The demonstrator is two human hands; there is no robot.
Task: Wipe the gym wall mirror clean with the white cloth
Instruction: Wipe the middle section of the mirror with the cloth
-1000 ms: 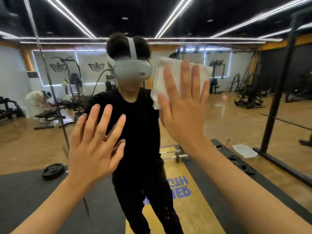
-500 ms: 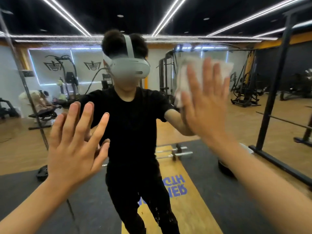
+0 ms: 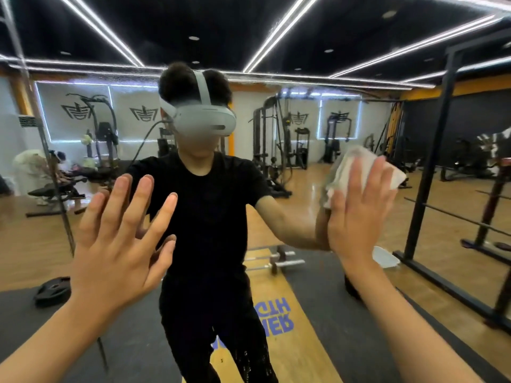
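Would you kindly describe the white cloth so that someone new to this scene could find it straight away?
Start at the big wall mirror filling the view, then go to its right side, where the right hand presses flat against the glass. The white cloth is the crumpled pad under that palm, poking out above the fingers; the left hand is bare.

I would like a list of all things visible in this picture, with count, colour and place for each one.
white cloth: one, white, flat against the mirror at right, under the right hand.
mirror: one, fills the view and reflects the gym.
reflected person: one, black shirt, grey headset, centre.
weight plate: one, black, on the dark mat at lower left.
barbell: one, silver, on the floor behind the reflected person.
rack post: one, black, at right.
white tray: one, on the floor at right.
left hand: bare, fingers spread, empty.
right hand: open palm pressing the cloth.
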